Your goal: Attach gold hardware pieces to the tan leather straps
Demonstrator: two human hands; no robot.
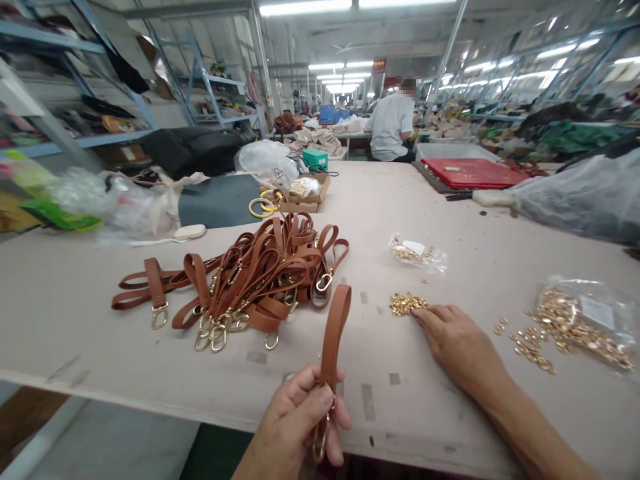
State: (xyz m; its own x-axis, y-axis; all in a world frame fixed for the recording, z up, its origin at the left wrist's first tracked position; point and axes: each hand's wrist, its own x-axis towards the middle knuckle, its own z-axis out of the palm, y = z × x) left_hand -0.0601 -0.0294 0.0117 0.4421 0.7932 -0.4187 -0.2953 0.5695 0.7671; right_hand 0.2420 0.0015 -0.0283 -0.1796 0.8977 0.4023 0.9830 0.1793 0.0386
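Wristlet straps (273, 263) lie heaped left, clasps (159, 308) fitted; left hand (303, 413) pinches another strap (334, 333). Gold fittings (406, 304) remain loose, right; right hand (463, 337) touching, grip indeterminable.

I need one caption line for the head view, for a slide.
Left hand holds a looped brown strap; right hand touches a pile of small golden pieces.

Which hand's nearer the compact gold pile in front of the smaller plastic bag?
Right. The right hand is at the gold pile's right edge. The left hand is farther, nearer the camera and left of it, holding a brown strap.
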